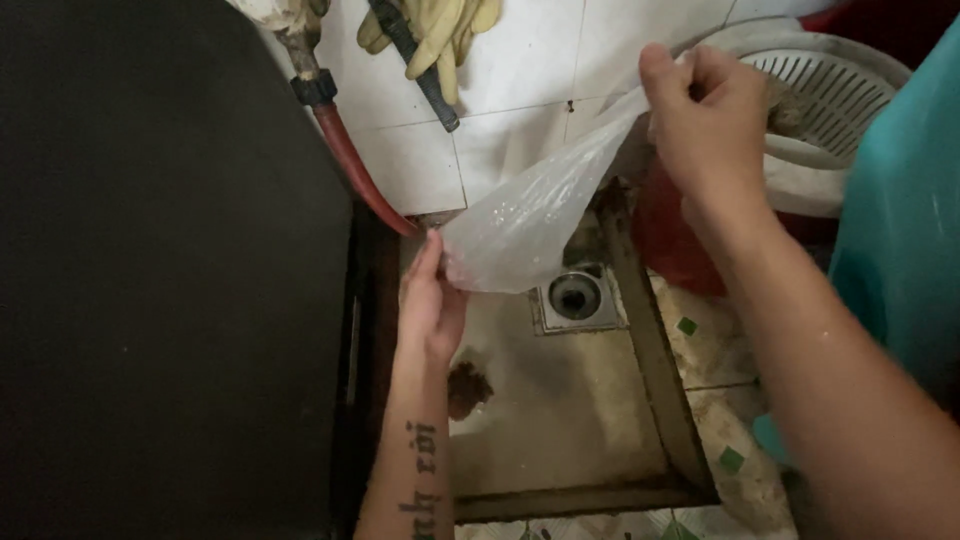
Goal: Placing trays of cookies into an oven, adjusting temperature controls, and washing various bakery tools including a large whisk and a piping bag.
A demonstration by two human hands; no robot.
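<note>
Red hose [345,160] runs down the white tiled wall [520,70]; right of it we pinch the clear plastic bag [520,225], left hand [432,300] at its low corner, right hand [705,120] clamped on its top, above the floor drain [575,297]

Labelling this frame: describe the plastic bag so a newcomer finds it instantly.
Start at the white tiled wall above the floor drain. Stretched across it, from the right hand down to the left hand, is the plastic bag. It is the only thin, translucent, wet-speckled thing; the nearby basket is rigid and slotted.
</note>
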